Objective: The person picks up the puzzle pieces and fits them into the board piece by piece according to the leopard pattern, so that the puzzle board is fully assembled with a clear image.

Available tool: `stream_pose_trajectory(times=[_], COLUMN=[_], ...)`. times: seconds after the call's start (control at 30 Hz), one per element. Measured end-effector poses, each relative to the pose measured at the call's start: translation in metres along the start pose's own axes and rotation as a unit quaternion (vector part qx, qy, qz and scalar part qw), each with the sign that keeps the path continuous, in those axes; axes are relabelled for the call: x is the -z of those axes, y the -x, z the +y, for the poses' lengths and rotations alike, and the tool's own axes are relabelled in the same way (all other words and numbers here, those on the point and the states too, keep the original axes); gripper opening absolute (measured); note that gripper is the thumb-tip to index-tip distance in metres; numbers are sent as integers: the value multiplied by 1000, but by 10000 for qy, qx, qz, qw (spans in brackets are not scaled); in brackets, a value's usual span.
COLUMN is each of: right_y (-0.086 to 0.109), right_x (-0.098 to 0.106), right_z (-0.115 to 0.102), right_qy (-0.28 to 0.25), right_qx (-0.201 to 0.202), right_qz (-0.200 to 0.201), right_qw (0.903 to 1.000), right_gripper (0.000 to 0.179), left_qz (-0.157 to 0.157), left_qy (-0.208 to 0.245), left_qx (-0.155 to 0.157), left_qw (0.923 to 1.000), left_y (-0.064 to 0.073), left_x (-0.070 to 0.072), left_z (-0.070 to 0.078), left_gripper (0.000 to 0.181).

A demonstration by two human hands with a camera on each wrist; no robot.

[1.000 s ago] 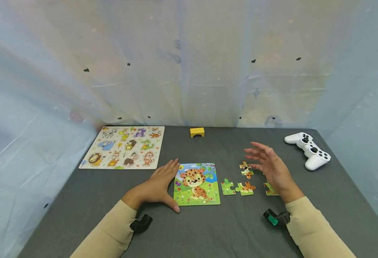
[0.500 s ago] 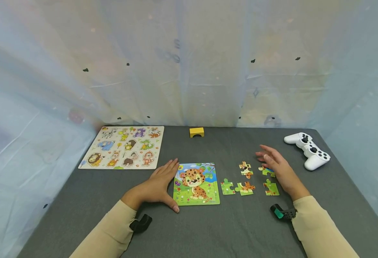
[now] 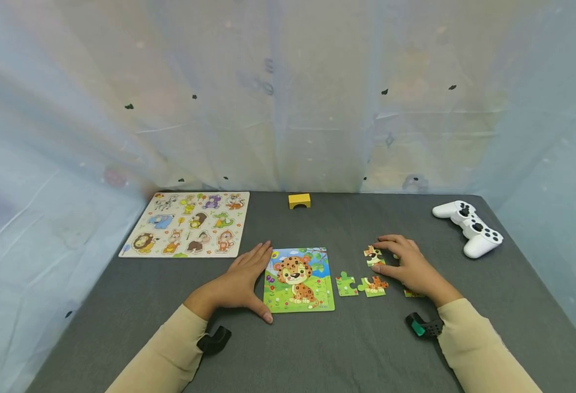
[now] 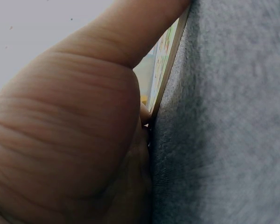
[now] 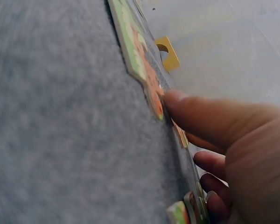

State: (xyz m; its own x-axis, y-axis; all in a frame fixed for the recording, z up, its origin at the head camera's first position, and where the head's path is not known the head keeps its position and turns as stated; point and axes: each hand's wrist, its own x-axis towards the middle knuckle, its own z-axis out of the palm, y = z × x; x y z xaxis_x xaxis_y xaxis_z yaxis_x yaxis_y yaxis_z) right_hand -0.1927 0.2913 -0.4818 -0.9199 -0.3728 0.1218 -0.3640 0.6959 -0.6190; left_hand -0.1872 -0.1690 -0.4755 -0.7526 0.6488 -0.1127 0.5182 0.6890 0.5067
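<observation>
A square leopard puzzle board (image 3: 298,278) lies in front of me. My left hand (image 3: 236,286) rests flat against its left side, fingers straight along the edge and thumb at the lower corner; the left wrist view shows the thumb beside the board's edge (image 4: 170,67). To the right of the board, my right hand (image 3: 411,267) has thumb and forefinger at opposite edges of a small leopard puzzle piece (image 3: 372,255), pinching it low at the table. Two more pieces, a green one (image 3: 347,285) and a spotted-tail one (image 3: 373,287), lie nearer to me.
Further pieces, one a green piece (image 3: 412,293), lie partly hidden under the right hand. An animal peg board (image 3: 185,225) lies at the back left. A yellow arch block (image 3: 299,201) stands at the back, and a white game controller (image 3: 469,229) lies at the right.
My right hand first drew back to the right, then came left and down onto the small leopard puzzle piece, covering the pieces behind it. The left hand has stayed on the board's edge.
</observation>
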Motion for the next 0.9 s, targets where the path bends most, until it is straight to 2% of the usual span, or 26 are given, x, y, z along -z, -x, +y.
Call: stream_pose_trajectory(times=[0.13,0.37,0.7,0.8,0.9], right_y=[0,-2,-2,-2,-1], right_x=[-1,2,2,0,-2], right_z=[-2,-4,-9,-13,-16], right_qy=[-186,-62,-149,-316,-629], right_qx=[-146,-391,-499,-483,-436], right_qz=[20,127,351,552,824], right_qw=[9997,9991,9980,9968,9937], right_gripper=[46,58,50,43,28], left_qz=[3,19,-29,-23,-13], left_qy=[-7,6,-45,-41,-18], left_qx=[21,17,30,20,1], left_qw=[10000,10000,10000,10000,10000], left_y=[0,0,0,0,1], left_x=[-1,-1,1,2,2], left_z=[-1,0,0,1,1], left_gripper=[159,159,159,159,159])
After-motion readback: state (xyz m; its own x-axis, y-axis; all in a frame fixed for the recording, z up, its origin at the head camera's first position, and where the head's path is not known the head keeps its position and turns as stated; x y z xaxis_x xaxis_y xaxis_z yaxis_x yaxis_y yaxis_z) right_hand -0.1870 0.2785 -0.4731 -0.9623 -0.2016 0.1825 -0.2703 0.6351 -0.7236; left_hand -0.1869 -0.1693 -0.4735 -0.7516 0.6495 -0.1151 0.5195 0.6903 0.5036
